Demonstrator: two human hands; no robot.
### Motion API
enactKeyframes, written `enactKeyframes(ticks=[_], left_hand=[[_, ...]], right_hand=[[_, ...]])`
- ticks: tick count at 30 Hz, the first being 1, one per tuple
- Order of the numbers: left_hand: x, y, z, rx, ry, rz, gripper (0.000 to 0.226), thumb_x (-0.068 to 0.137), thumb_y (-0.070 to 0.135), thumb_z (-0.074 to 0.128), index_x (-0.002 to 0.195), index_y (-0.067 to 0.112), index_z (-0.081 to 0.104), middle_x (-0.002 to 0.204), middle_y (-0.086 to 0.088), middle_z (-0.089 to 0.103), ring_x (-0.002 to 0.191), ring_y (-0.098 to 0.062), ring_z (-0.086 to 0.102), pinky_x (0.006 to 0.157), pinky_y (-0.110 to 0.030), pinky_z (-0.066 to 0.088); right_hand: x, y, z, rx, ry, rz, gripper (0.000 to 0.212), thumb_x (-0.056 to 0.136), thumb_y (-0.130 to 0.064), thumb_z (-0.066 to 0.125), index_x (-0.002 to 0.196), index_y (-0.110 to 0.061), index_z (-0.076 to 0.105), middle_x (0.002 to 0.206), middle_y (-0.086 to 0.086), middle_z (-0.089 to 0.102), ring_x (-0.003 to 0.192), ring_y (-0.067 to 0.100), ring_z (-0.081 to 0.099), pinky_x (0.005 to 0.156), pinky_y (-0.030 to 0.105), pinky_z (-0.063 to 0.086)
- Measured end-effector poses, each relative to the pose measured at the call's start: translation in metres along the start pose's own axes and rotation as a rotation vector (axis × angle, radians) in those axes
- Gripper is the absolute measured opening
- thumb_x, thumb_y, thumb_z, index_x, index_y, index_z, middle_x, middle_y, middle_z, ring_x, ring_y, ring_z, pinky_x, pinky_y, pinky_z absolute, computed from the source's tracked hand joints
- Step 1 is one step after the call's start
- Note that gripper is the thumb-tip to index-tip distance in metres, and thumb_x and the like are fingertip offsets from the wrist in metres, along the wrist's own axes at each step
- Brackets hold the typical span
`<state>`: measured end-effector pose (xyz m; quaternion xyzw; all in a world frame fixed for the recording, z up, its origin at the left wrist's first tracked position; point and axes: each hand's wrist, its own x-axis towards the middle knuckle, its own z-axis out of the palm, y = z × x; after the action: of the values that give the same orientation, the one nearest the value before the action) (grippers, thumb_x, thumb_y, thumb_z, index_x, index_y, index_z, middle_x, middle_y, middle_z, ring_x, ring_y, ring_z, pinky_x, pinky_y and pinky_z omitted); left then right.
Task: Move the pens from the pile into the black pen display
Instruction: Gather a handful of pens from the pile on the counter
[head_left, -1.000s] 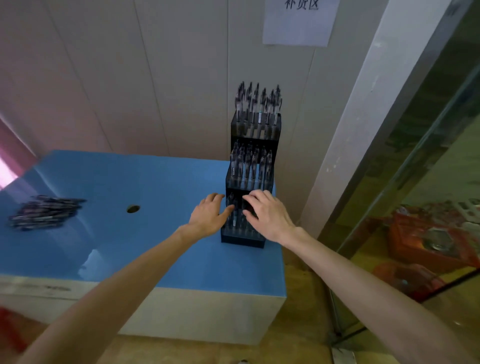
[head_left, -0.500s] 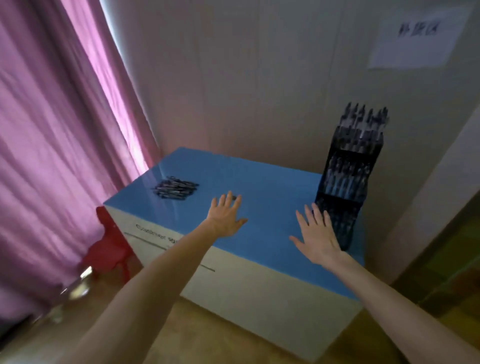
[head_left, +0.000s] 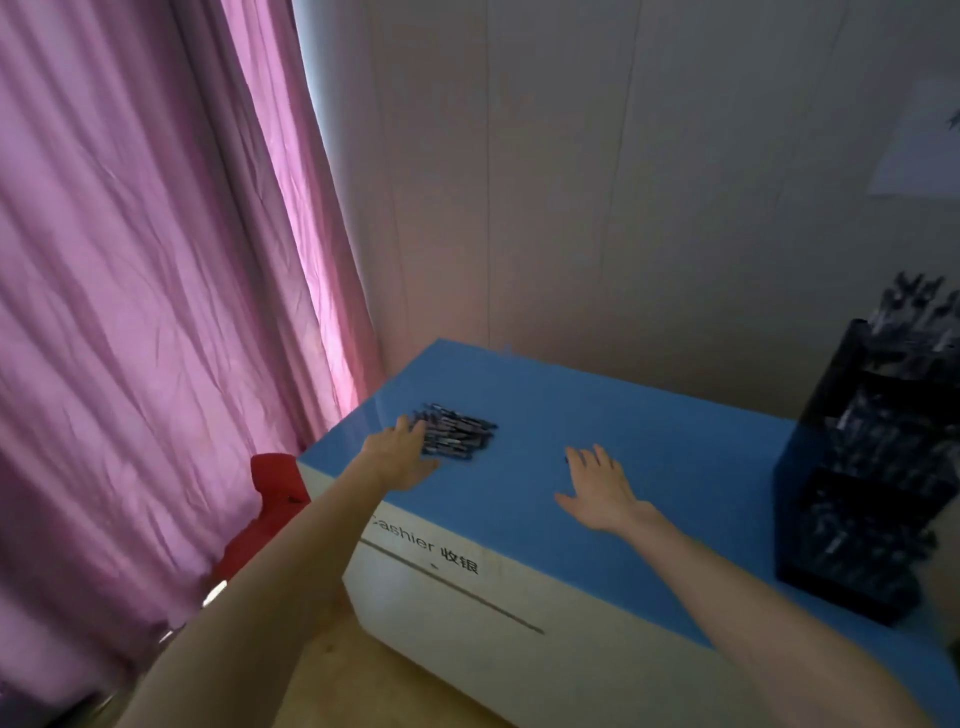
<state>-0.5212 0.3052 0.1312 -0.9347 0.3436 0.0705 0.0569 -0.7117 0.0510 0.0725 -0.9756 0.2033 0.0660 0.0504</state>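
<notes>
Pink curtains (head_left: 156, 312) hang at the left of a pale panelled wall, and below them a white cashier counter with a blue top (head_left: 649, 431) fills the middle of the view. The left hand (head_left: 402, 457) reaches flat over the counter's near left end, fingers extended and just meeting the near edge of the pile of pens (head_left: 457, 431); it grasps nothing yet. The right hand (head_left: 597, 491) hovers released, fingers spread, over bare blue surface near the middle. Well apart at the right end stands the black pen display (head_left: 872, 483), tiered and already holding many pens.

The pile lies close to the counter's left edge, so a sweeping grab could roll loose pens off toward the red object (head_left: 275, 499) on the floor beside the curtain. A handful taken too large may shed pens on the long carry across. The display looks crowded; forcing pens in could jostle those already standing.
</notes>
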Motion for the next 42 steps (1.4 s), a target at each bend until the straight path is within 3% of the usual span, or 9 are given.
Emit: enactKeyframes(ticks=[5,10,15,24,29,36,42], left_hand=[[0.046,-0.095,-0.007,-0.019,0.015,0.040,0.066,0.099,0.054,0.049,0.150,0.015,0.036,0.146,-0.009,0.043,0.126,-0.034,0.053,0.099,-0.047,0.048],[0.088,-0.135,0.010,-0.043,-0.031,0.120,0.053,0.100,0.049,0.050,0.140,0.015,0.049,0.138,-0.006,0.052,0.123,-0.029,0.056,0.095,-0.039,0.047],[0.136,-0.136,0.028,-0.114,-0.037,0.180,0.050,0.102,0.049,0.047,0.141,0.017,0.052,0.143,-0.004,0.055,0.129,-0.028,0.054,0.104,-0.043,0.046],[0.248,-0.123,0.041,-0.130,-0.101,0.253,0.040,0.099,0.043,0.053,0.129,0.019,0.060,0.133,-0.004,0.061,0.121,-0.027,0.059,0.097,-0.040,0.050],[0.308,-0.114,0.061,-0.163,-0.150,0.263,0.045,0.100,0.040,0.054,0.140,0.020,0.054,0.144,-0.004,0.055,0.127,-0.028,0.055,0.100,-0.038,0.046],[0.346,-0.119,0.094,-0.248,-0.168,0.332,0.029,0.100,0.030,0.056,0.124,0.016,0.064,0.128,-0.007,0.065,0.112,-0.030,0.061,0.088,-0.037,0.051],[0.368,-0.127,0.108,-0.383,-0.161,0.353,0.027,0.099,0.016,0.058,0.123,0.010,0.068,0.122,-0.010,0.066,0.110,-0.029,0.064,0.095,-0.037,0.051]], right_hand=[[0.071,-0.074,0.000,0.127,-0.008,0.036,0.080,0.103,-0.044,0.051,0.162,-0.010,0.008,0.162,0.011,0.027,0.151,0.033,0.021,0.121,0.045,0.026],[0.118,-0.112,0.003,0.182,0.005,0.046,0.072,0.105,-0.038,0.051,0.161,-0.012,0.014,0.162,0.009,0.030,0.149,0.028,0.028,0.120,0.041,0.030],[0.175,-0.113,0.002,0.253,-0.017,0.059,0.067,0.104,-0.037,0.054,0.158,-0.010,0.026,0.157,0.011,0.039,0.142,0.029,0.039,0.114,0.039,0.037],[0.292,-0.110,0.017,0.427,-0.059,0.076,0.054,0.104,-0.030,0.058,0.151,-0.009,0.041,0.154,0.010,0.044,0.139,0.026,0.046,0.114,0.042,0.040],[0.338,-0.107,0.035,0.424,-0.119,0.027,0.051,0.102,-0.027,0.061,0.148,-0.011,0.047,0.148,0.008,0.051,0.131,0.026,0.052,0.109,0.038,0.044],[0.368,-0.087,0.045,0.277,-0.189,-0.087,0.042,0.096,-0.030,0.066,0.136,-0.017,0.062,0.131,0.002,0.065,0.117,0.021,0.062,0.096,0.035,0.052],[0.373,-0.076,0.059,0.302,-0.135,-0.092,0.032,0.095,-0.035,0.063,0.122,-0.019,0.067,0.114,-0.002,0.064,0.103,0.018,0.062,0.085,0.032,0.052]])
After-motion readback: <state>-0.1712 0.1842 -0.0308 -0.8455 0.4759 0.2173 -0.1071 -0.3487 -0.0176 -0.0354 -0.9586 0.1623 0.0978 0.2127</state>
